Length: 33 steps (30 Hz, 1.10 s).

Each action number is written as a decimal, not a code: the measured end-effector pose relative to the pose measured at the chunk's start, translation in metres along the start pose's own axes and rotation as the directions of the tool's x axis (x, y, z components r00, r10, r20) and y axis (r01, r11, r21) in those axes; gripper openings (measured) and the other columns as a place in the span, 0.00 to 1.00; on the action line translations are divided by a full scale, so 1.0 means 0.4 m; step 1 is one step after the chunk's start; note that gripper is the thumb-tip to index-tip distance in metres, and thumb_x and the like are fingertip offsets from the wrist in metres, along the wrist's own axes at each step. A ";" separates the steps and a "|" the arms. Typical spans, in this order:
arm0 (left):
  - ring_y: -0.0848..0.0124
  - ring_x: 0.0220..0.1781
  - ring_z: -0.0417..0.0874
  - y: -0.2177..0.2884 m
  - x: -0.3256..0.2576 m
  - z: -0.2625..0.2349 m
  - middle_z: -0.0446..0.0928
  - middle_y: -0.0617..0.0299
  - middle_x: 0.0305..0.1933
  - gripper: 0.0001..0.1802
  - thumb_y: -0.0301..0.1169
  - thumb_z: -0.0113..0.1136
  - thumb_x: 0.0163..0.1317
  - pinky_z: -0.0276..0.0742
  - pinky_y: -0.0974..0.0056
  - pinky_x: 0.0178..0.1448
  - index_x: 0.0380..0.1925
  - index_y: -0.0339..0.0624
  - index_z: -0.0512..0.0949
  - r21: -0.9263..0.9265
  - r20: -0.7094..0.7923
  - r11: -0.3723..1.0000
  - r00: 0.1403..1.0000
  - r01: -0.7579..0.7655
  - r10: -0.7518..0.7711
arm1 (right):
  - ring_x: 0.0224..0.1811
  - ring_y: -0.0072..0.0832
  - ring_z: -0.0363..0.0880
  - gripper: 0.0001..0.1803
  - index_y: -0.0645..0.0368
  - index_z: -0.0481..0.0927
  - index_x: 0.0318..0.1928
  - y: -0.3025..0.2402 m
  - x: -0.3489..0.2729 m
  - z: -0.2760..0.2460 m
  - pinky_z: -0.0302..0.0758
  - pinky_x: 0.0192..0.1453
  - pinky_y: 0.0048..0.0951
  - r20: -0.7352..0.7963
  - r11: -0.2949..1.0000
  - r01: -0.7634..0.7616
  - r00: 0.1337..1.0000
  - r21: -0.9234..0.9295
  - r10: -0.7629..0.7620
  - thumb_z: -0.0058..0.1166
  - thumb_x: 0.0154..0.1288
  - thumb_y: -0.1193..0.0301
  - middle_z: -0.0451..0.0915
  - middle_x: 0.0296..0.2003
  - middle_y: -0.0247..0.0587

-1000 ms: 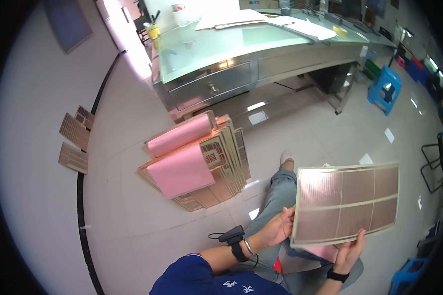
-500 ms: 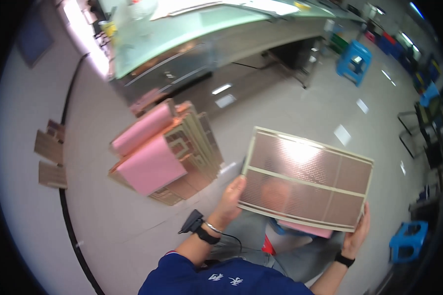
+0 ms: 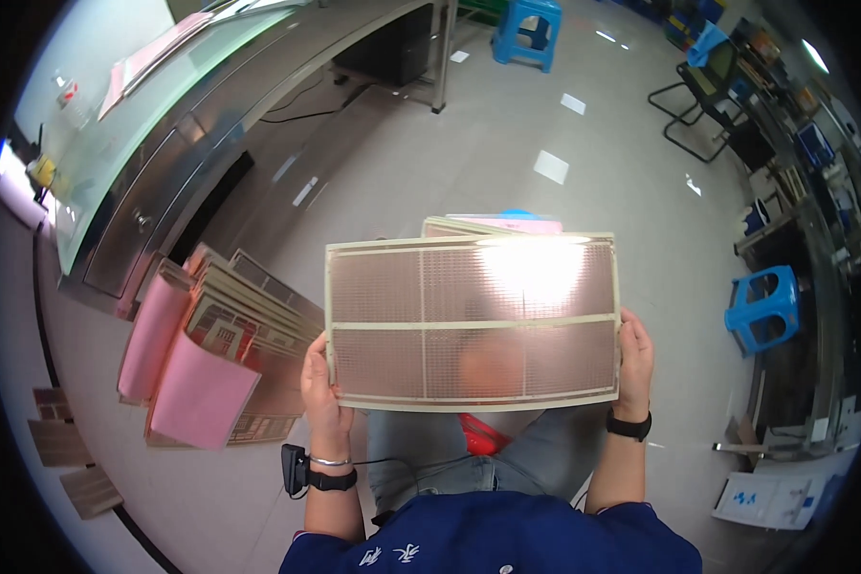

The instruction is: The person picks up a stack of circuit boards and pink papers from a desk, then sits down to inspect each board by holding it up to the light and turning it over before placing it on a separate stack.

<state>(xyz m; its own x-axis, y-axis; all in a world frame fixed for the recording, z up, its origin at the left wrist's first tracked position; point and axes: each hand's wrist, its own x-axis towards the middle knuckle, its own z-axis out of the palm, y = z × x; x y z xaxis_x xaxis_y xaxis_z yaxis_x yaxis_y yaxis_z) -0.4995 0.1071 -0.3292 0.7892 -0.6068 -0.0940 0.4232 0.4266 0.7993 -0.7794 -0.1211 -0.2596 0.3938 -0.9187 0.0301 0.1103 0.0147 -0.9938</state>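
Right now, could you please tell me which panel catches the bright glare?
The panel held between left hand and right hand; the floor stack and wall-side panels show no such glare.

A coppery rectangular panel (image 3: 472,311), cream-bordered and gridded, spans between both hands (image 3: 322,387).

The panel (image 3: 469,287) at centre is brownish pink, finely gridded, with cream borders and bars. At left, a plain pink sheet (image 3: 203,394) hangs over copper-and-cream patterned boards (image 3: 223,335). The bench (image 3: 129,153), upper left, is pale green on top. The right-hand stool (image 3: 763,311) is bright blue; the shirt (image 3: 488,531), bottom centre, navy with white lettering.
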 end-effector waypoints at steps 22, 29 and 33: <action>0.69 0.50 0.76 0.028 0.009 0.028 0.72 0.59 0.50 0.17 0.27 0.53 0.62 0.76 0.67 0.55 0.51 0.43 0.67 -0.092 -0.024 0.994 0.998 -0.057 0.055 | 0.45 0.24 0.77 0.19 0.66 0.65 0.57 -0.002 0.006 0.028 0.74 0.51 0.25 0.073 0.784 -0.309 0.944 0.539 0.321 0.40 0.68 0.70 0.76 0.45 0.43; 0.65 0.58 0.70 -0.006 0.019 0.030 0.66 0.55 0.58 0.27 0.38 0.46 0.66 0.73 0.60 0.58 0.63 0.45 0.56 0.660 0.258 0.601 0.887 -0.451 0.382 | 0.41 0.22 0.76 0.18 0.67 0.66 0.55 0.054 -0.008 0.054 0.73 0.48 0.23 0.193 0.841 -0.325 0.944 0.432 0.266 0.43 0.67 0.71 0.77 0.42 0.37; 0.64 0.60 0.68 -0.048 -0.030 0.133 0.64 0.57 0.60 0.29 0.49 0.38 0.68 0.70 0.59 0.59 0.63 0.45 0.54 -0.477 0.190 0.858 0.976 0.188 -0.108 | 0.51 0.29 0.74 0.23 0.62 0.58 0.60 0.069 -0.039 0.148 0.73 0.56 0.33 0.196 0.813 -0.322 0.946 0.486 0.258 0.43 0.67 0.71 0.70 0.53 0.42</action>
<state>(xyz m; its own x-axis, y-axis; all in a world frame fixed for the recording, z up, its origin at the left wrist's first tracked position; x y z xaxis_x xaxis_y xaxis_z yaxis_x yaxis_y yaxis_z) -0.5410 0.0704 -0.3119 0.6397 -0.7658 -0.0653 0.7241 0.5720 0.3853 -0.7287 -0.0831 -0.2810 0.5798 -0.7880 -0.2072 0.4058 0.4998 -0.7652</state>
